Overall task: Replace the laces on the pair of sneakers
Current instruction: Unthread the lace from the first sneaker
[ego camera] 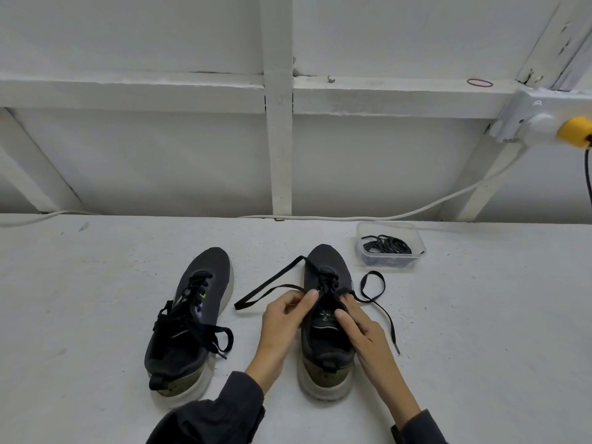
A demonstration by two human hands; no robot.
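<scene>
Head view: both hands work the right-hand sneaker (326,261) on the surface (96,283). Left hand (282,322) pinches the black lace (272,291) at its top eyelets. Right hand (362,328) is curled at the opposite row and looks to be pinching the other run.

Suggest slackening each crossing first, then pulling one eyelet at a time.

Spare laces (387,245) are in a clear tub (389,263) beyond its toe. The other sneaker (205,283) is to its left, laced.

Tongue print unreadable; no legible brand.

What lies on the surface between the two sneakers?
The head view shows a loose stretch of black lace from the right sneaker trailing into the gap toward the left sneaker, plus the left hand, which pinches that lace.
</scene>
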